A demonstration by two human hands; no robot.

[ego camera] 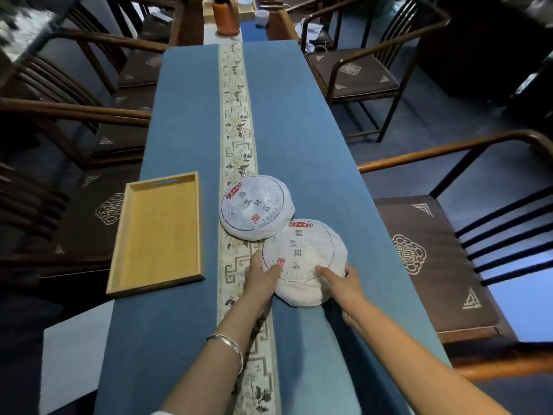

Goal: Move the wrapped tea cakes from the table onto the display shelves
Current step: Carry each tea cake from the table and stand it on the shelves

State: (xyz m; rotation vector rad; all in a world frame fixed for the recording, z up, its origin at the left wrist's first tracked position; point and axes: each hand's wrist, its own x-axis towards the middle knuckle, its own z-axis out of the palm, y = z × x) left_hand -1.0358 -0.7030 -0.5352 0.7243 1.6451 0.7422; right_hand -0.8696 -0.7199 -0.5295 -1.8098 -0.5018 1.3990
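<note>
Two round tea cakes in white printed paper lie on the blue table cloth (185, 121). The near tea cake (303, 259) is tilted, its far edge resting against the far tea cake (256, 206), which lies flat on the cream runner. My left hand (261, 277) grips the near cake's left edge, thumb on top. My right hand (338, 280) holds its right edge, fingers on the wrapper. A silver bangle sits on my left wrist. No display shelves are in view.
An empty yellow wooden tray (161, 232) lies left of the cakes. Dark wooden armchairs line both long sides of the table (425, 241) (74, 139). At the far end stand an orange vessel (226, 16) and a white cup (262, 17).
</note>
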